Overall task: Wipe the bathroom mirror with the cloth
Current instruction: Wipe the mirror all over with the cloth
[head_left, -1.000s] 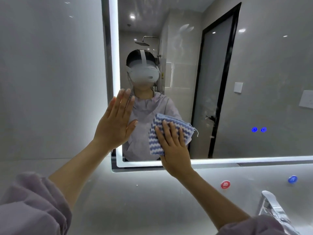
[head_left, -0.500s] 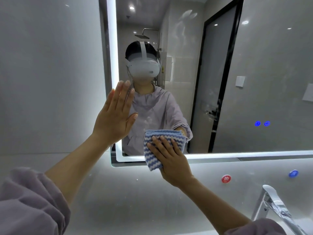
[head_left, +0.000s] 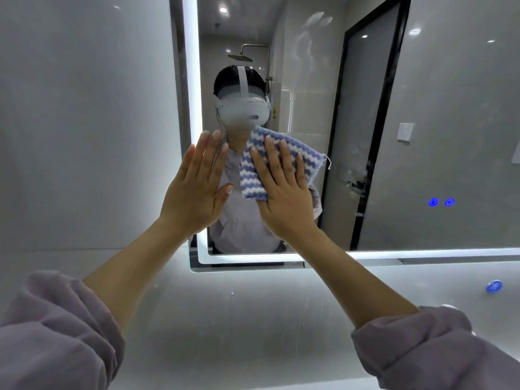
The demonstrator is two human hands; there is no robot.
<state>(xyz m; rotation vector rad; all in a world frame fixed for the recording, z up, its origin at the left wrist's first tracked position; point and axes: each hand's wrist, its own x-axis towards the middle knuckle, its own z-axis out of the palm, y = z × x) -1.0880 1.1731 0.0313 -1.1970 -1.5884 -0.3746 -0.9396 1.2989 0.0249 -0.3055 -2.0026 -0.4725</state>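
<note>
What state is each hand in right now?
Left hand: open, fingers straight, flat at the left edge of the mirror.
Right hand: open, straight fingers pressing the cloth to the mirror.

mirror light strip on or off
On: the light strip glows bright white along the left and bottom edges of the mirror.

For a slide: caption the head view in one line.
Right hand presses a striped cloth flat against the lit mirror while the left hand stays flat beside it.

left hand [head_left: 197,190] flat on mirror [head_left: 408,122] near its left edge, right hand [head_left: 284,190] just beside it pressing cloth [head_left: 254,175] onto the glass, wall [head_left: 84,122] further left
</note>
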